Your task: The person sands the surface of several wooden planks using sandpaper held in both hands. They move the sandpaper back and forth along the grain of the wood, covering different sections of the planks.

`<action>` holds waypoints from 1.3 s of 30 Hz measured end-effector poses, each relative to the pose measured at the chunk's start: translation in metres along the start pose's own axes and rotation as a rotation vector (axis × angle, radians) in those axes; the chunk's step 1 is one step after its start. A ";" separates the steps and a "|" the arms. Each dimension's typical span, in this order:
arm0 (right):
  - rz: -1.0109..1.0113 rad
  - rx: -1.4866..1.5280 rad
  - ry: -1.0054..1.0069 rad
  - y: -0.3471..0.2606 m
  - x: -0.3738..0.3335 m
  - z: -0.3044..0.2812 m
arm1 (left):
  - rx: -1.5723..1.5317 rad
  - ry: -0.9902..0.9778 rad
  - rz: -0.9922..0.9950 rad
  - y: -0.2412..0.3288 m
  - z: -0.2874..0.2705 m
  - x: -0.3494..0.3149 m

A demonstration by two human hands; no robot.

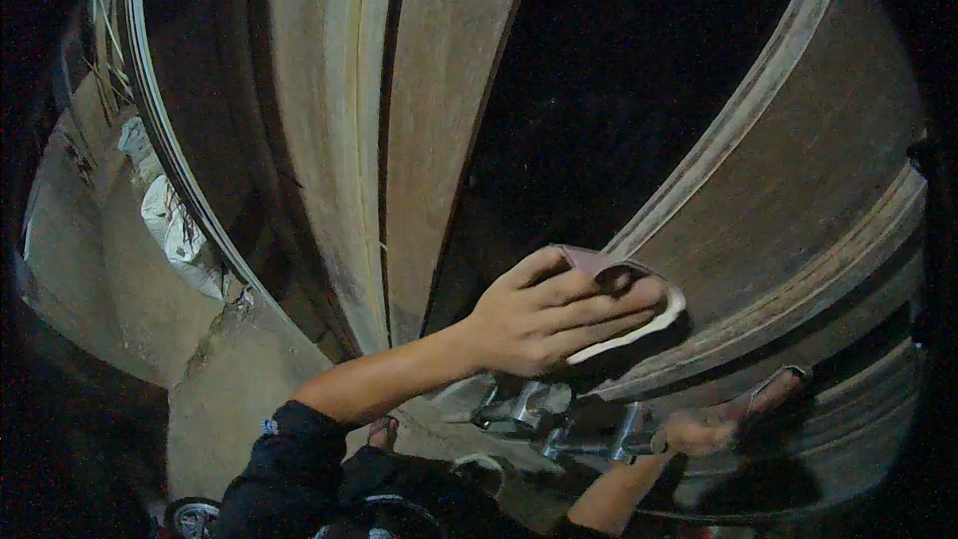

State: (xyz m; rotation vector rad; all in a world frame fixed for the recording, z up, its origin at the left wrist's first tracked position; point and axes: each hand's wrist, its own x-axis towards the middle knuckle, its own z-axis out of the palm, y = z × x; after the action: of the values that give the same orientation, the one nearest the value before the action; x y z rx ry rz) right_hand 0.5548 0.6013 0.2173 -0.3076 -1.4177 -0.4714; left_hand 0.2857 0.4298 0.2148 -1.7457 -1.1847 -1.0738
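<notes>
My left hand lies pressed over a folded sheet of sandpaper, on the lower end of a long wooden strip. The sheet's pinkish face shows above my fingers, and its pale edge curls out below them. Lower right, my right hand is closed around a narrow pinkish-brown piece with a dark tip, too dim to name. Between my two hands sit several shiny metal cylinders, close beneath my left wrist.
Tall wooden boards rise ahead on the left, with a dark gap to their right. A broad brown panel stands on the right. White bags lie on the concrete floor at the left. A wheel shows at the bottom left.
</notes>
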 end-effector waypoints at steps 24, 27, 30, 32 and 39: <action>0.067 0.017 -0.008 -0.029 0.020 0.001 | -0.077 0.197 -0.262 0.001 0.001 0.046; 0.074 0.018 -0.004 -0.032 0.021 0.004 | -0.138 0.133 -0.262 0.010 -0.005 0.051; 0.080 0.025 -0.014 -0.032 0.023 0.005 | -0.336 0.163 -0.255 0.028 -0.017 0.018; 0.090 0.020 -0.005 -0.033 0.024 0.006 | -0.276 0.113 -0.286 0.026 -0.015 0.011; 0.130 -0.013 -0.033 -0.052 0.024 0.006 | -0.013 0.252 -0.223 -0.004 -0.004 0.088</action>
State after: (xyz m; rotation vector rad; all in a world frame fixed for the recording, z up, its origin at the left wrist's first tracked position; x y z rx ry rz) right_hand 0.5260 0.5564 0.2378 -0.4169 -1.4176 -0.3701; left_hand 0.3000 0.4553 0.2978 -1.4593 -1.2326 -1.3912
